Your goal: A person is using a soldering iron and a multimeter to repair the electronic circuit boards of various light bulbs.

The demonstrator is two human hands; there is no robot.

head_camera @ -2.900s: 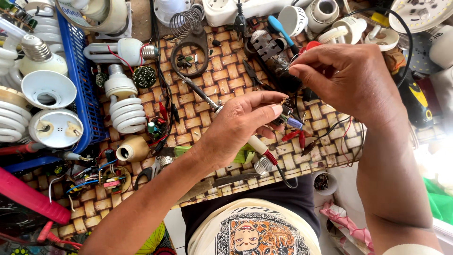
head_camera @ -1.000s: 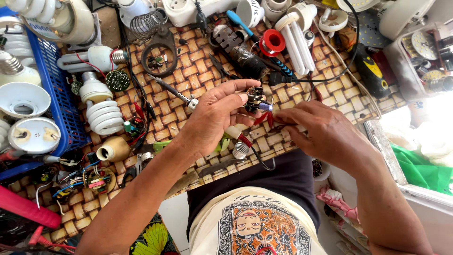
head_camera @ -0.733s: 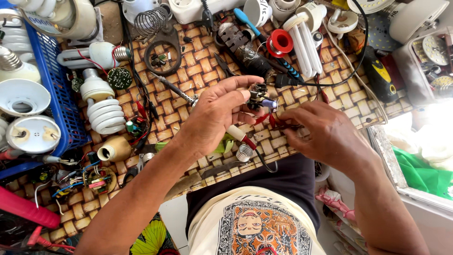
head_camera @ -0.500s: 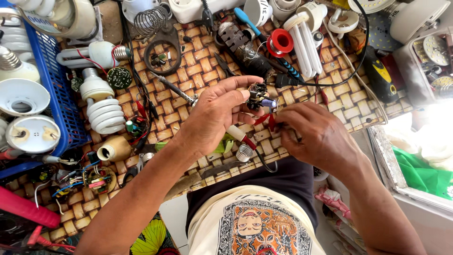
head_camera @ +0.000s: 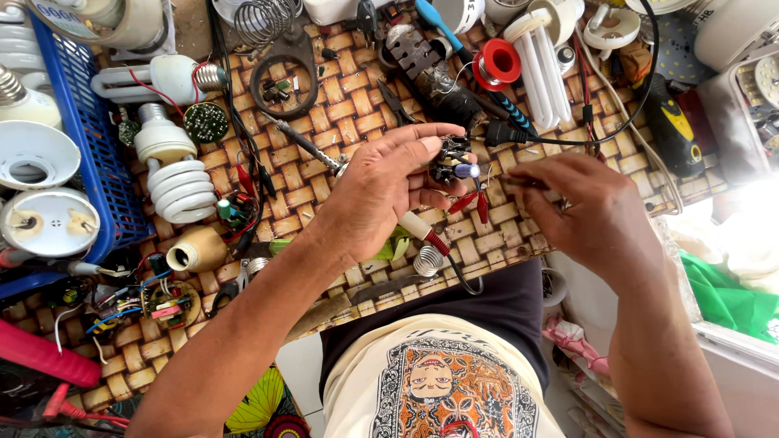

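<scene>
My left hand (head_camera: 377, 195) holds a small circuit board (head_camera: 450, 158) crowded with dark parts and one small blue-white piece, lifted just above the woven mat (head_camera: 324, 97). My right hand (head_camera: 588, 215) is to the right of the board, fingertips pinched on a thin wire-like piece (head_camera: 523, 182) that points toward it. Two red clips (head_camera: 473, 203) hang below the board between the hands. A soldering iron with a red-banded handle (head_camera: 422, 233) lies under my left palm next to a metal coil spring (head_camera: 428, 260).
A blue basket (head_camera: 89, 146) of lamp shells stands at the left. Spiral bulbs (head_camera: 174, 182), a tube bulb (head_camera: 540, 69), a red solder spool (head_camera: 497, 63), a black cable (head_camera: 568, 142), a yellow-black tool (head_camera: 673, 130) and loose boards (head_camera: 166, 300) crowd the mat.
My right hand came down from above the board to its right side, then drew slightly away from the red clips. My left hand has kept the board throughout.
</scene>
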